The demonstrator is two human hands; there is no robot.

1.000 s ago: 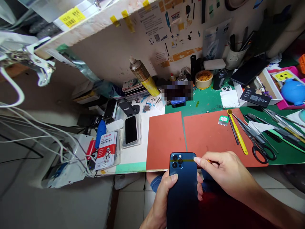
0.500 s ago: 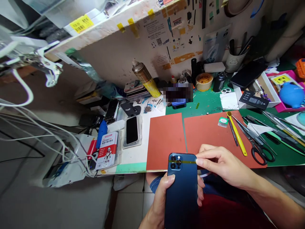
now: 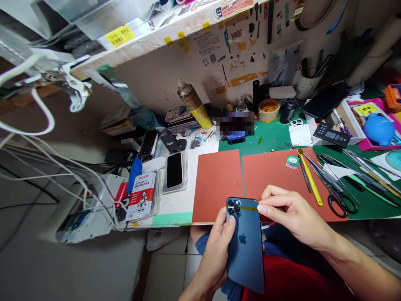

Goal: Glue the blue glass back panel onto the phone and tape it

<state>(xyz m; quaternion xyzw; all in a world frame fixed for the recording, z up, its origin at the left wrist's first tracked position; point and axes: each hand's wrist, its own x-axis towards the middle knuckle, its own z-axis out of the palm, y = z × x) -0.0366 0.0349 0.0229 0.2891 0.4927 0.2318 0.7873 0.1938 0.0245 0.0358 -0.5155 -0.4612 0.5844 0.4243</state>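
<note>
A dark blue smartphone (image 3: 246, 259) is held back side up over my lap, just off the bench's front edge. Its camera lenses sit at the top left and a logo shows on its back. My left hand (image 3: 217, 238) grips it along the left side, thumb near the cameras. A narrow amber strip of tape (image 3: 249, 208) runs across the back at camera height. My right hand (image 3: 290, 211) pinches the strip's right end between thumb and forefinger, against the phone's right edge.
Two brown mats (image 3: 219, 184) lie on the bench. Scissors (image 3: 340, 202), a yellow-handled brush (image 3: 310, 177) and tweezers lie to the right. A second phone (image 3: 174, 170) rests on a clear case at left, beside a battery box (image 3: 142, 196). A spray can (image 3: 196, 104) stands behind.
The phone has turned and tilted, so its logo now shows. My left hand has shifted up, its thumb nearer the cameras. My right hand keeps its pinch at the phone's right edge.
</note>
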